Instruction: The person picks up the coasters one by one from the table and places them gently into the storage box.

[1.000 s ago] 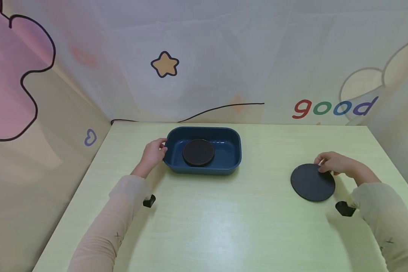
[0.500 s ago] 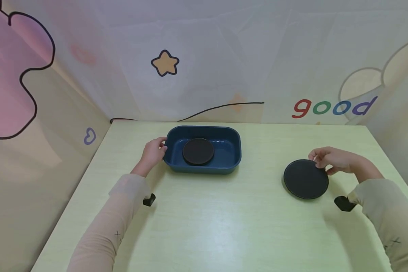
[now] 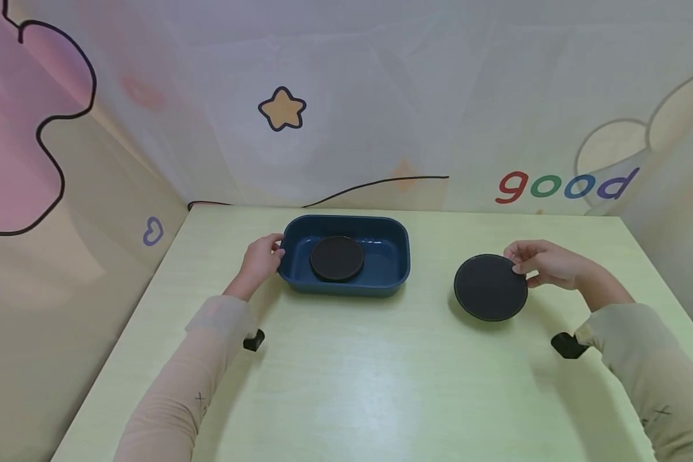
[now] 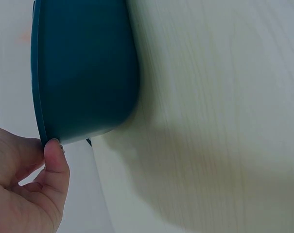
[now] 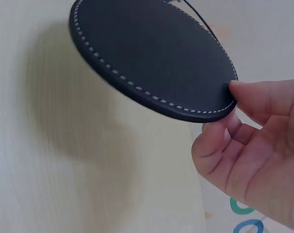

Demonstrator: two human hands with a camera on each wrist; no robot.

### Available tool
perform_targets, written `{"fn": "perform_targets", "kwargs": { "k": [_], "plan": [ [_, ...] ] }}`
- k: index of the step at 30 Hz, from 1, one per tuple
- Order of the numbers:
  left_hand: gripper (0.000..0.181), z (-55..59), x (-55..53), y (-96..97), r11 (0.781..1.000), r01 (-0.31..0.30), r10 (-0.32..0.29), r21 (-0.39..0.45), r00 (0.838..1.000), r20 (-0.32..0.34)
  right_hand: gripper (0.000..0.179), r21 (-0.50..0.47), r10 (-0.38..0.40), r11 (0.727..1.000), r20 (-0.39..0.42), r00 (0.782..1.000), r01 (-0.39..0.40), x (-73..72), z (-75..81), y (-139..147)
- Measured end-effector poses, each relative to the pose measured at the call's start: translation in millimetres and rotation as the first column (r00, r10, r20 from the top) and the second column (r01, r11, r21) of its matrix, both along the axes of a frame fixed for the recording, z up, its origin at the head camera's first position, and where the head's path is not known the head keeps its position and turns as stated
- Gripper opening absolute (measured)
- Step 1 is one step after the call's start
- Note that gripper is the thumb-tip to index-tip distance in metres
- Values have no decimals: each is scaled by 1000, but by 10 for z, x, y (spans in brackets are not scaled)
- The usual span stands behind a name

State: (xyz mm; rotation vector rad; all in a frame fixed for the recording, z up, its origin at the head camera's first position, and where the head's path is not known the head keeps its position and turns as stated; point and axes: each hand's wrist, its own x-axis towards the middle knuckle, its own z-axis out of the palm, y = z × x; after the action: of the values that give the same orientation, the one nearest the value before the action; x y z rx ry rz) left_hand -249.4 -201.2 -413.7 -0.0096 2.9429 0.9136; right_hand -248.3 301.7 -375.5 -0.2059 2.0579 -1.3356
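A dark blue rectangular tray (image 3: 389, 260) with deep walls stands toward the back of the table. My left hand (image 3: 260, 260) pinches its left rim between thumb and fingers; the left wrist view shows the thumb on the tray's (image 4: 88, 63) outer wall. Inside the tray, left of its middle, lies a round black coaster (image 3: 337, 258). To the right, my right hand (image 3: 548, 263) pinches a second round black coaster (image 3: 491, 287) at its edge. White stitching runs round this coaster (image 5: 156, 58), which is tilted above the table with its shadow below.
The pale wood-grain table (image 3: 346, 372) carries the tray. A printed cloth backdrop (image 3: 381, 102) rises behind the table's back edge and along both sides. A black wrist-worn piece (image 3: 570, 345) hangs under the right sleeve, another black piece (image 3: 254, 340) under the left.
My right hand has lifted the coaster and carried it leftward and slightly back, toward the tray. The left hand, the tray and the coaster inside it have stayed in place.
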Motion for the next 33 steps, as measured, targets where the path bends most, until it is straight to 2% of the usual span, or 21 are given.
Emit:
{"fn": "perform_targets", "kwargs": {
  "k": [5,17,33],
  "plan": [
    [37,10,7,0,1000,-4,4,10,1000,1,11,-75,-27,997,-13,1000,26,-23,22,-130],
    [37,20,14,5,1000,-2,2,5,1000,-1,13,-206,-24,978,19,1000,27,-107,64,-457],
    [37,40,19,8,1000,-5,5,0,1000,12,11,-254,-53,965,35,998,60,-257,69,-1045]
  ]
}}
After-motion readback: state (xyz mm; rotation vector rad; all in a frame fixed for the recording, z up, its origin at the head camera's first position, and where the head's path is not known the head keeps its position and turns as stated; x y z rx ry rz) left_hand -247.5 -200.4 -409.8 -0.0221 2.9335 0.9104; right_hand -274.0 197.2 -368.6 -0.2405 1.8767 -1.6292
